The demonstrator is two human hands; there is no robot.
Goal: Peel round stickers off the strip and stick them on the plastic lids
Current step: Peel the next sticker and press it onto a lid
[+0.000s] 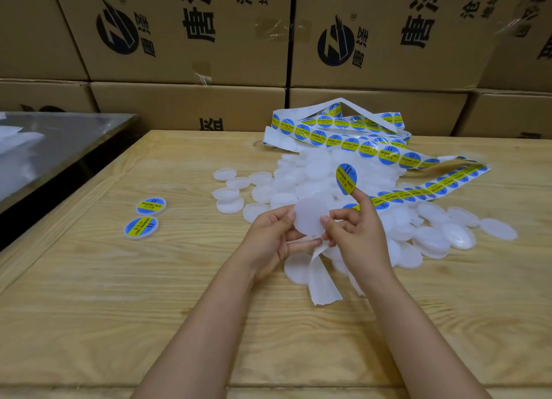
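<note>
I see the left hand [270,234] and right hand [355,228] pinching one lid [310,216]; a sticker [346,179] (at its one o'clock) clings to the right forefinger.

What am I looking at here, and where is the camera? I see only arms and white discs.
There is no machine: these are a person's arms, filmed by one camera worn on the head, looking down. The left hand and right hand hold a blank plastic lid between them. A round sticker clings to the raised right forefinger. On the wooden table lie a heap of blank lids, the looping sticker strip, and, to the left, two labelled lids. Cardboard boxes are stacked behind.
</note>
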